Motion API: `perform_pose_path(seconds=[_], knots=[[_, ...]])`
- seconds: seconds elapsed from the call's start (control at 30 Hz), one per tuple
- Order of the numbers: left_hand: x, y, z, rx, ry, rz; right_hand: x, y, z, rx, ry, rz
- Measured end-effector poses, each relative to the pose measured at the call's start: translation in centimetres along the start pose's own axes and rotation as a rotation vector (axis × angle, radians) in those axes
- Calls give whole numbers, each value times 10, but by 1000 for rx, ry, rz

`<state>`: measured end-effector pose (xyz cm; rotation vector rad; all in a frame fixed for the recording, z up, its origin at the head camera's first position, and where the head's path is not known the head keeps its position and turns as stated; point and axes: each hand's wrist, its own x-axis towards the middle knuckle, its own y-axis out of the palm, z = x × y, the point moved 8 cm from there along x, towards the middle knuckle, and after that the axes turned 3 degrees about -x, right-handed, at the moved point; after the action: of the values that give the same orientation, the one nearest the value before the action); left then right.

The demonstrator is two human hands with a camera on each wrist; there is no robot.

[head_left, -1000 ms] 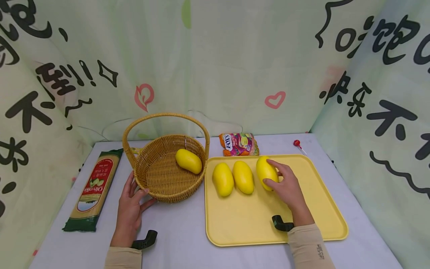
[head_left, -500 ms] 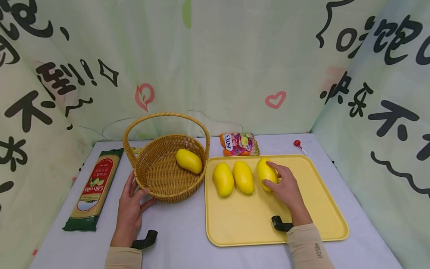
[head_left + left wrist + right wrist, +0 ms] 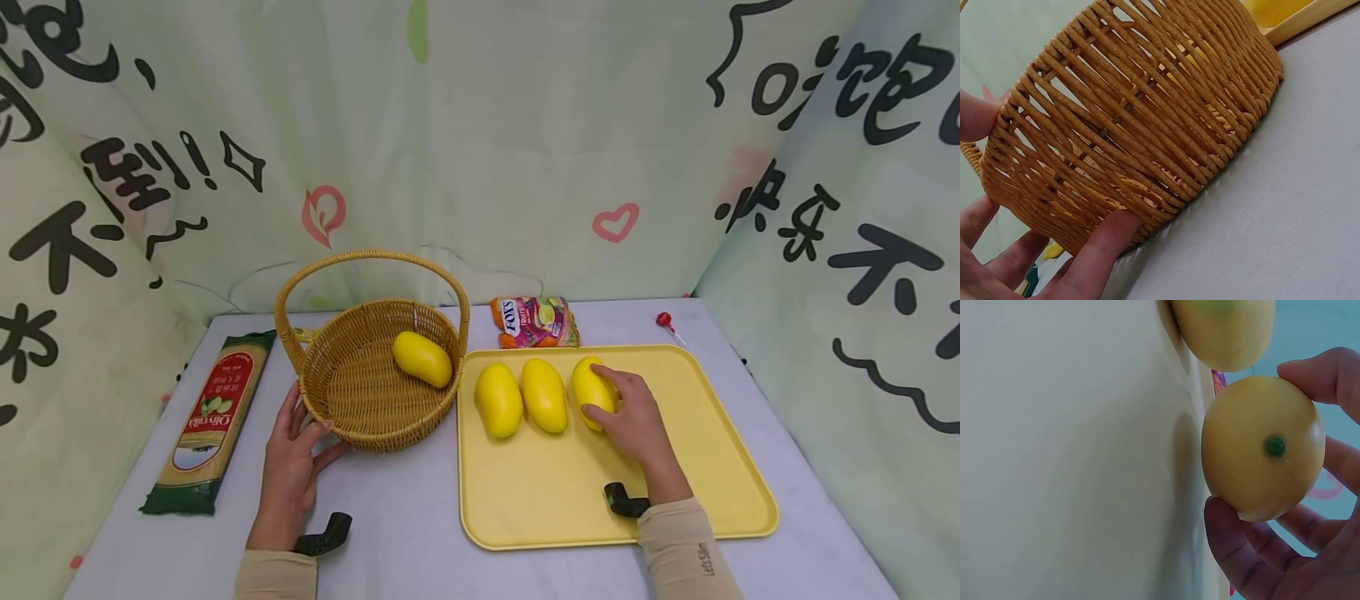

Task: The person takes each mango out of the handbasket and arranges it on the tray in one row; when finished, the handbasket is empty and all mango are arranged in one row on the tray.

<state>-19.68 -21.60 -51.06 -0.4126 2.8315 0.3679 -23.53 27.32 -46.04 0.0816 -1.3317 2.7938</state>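
My right hand (image 3: pixel 634 418) grips a yellow mango (image 3: pixel 591 392) between thumb and fingers, at the far side of the yellow tray (image 3: pixel 547 512). The right wrist view shows that mango (image 3: pixel 1263 450) end-on, with a green stem spot; whether it touches the tray is hard to tell. Two more mangoes, one on the left (image 3: pixel 498 400) and one in the middle (image 3: pixel 544 396), lie beside it. On the left, my left hand (image 3: pixel 288 462) holds the near-left side of a wicker basket (image 3: pixel 367 417), its fingers spread along the woven wall (image 3: pixel 1122 119). Another mango (image 3: pixel 422 359) rests inside the basket.
A long green-and-tan Olivoila packet (image 3: pixel 213 421) lies left of the basket. Behind the tray sits a Fox's candy bag (image 3: pixel 535 322), with a red lollipop (image 3: pixel 664 320) at the far right. The basket's tall handle (image 3: pixel 371 255) arches above it. Printed curtains surround the table.
My right hand has shifted very slightly left with the mango, which now tilts a little. The left hand and basket have stayed in place.
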Motion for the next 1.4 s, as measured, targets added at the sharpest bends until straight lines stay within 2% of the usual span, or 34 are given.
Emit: perform_pose_path(seconds=[0.73, 1.4], knots=[[-1, 1, -1, 11, 9, -2, -2, 5, 2, -55, -37, 33], [-1, 1, -1, 21, -1, -7, -5, 0, 5, -67, 31, 86]])
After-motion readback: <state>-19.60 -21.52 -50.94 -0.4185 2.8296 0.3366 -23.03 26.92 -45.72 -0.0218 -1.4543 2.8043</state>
